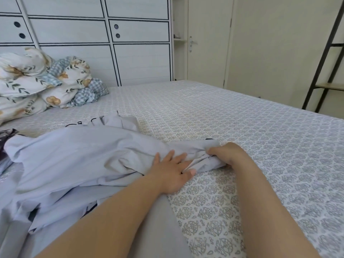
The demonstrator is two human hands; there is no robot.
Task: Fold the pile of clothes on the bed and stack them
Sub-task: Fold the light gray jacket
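Left hand [172, 171] lies flat, fingers spread, pressing on the pale grey garment [78, 155]. Right hand [226, 154] is curled round the garment's bunched end, apparently gripping it, fingertips hidden. Garment sprawls across the patterned bed [242, 118], left of centre.

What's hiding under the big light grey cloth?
Under the light grey cloth more pale clothes and a dark garment stick out at the left. The patterned bedsheet lies below. Anything else is covered.
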